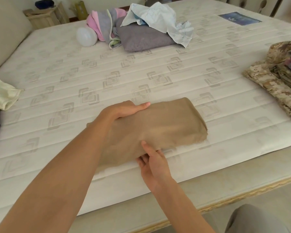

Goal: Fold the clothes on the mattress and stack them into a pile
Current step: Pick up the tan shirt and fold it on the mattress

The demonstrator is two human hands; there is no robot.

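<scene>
The camouflage pile [279,78] right of the tan cloth [158,125] is blurred and cut off; the left hand's [123,110] fingers hide beneath the cloth.

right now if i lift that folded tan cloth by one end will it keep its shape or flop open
Probably it flops: the folded tan cloth looks soft, with rounded folds and a frayed, sagging near edge. That may be why both hands hold it, the left hand at the far edge and the right hand gripping the near edge. It looks light, and unlikely to slide on the quilted mattress.
</scene>
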